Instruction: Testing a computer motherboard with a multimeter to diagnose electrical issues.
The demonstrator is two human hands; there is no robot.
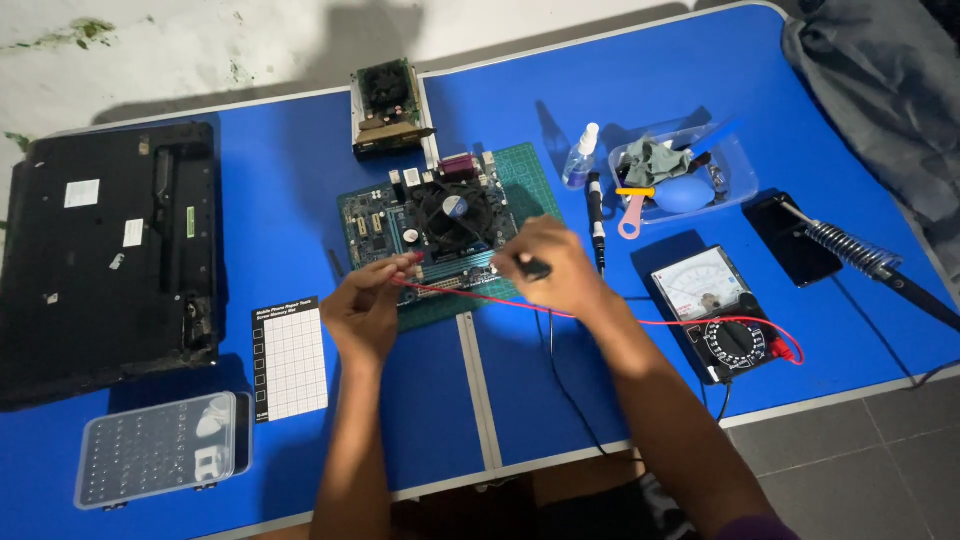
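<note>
Just the one view here, a head cam looking down and forward over a blue folding table [300,180], tilted a bit so the far edge is running uphill to the right. It's sitting close enough that both forearms are coming in from the bottom edge, with the motherboard [440,225] landing near the middle of the frame. It's taking in nearly the whole tabletop, plus pale floor past the far edge and grey tiles bottom right.
</note>
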